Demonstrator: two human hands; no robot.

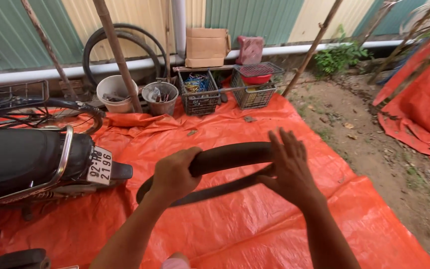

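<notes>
From the camera on the person's head, I see the black rubber inner tube held up in the air over the big orange plastic sheet, already off any wheel and partly full of air. The left hand is wrapped tight around the fat top part, and the right hand has its fingers spread open, pressing flat on the tube with the thumb hooked under. I think the checking is only partway, since most of the loop is not felt yet, and the black motorbike waits nearby.
</notes>
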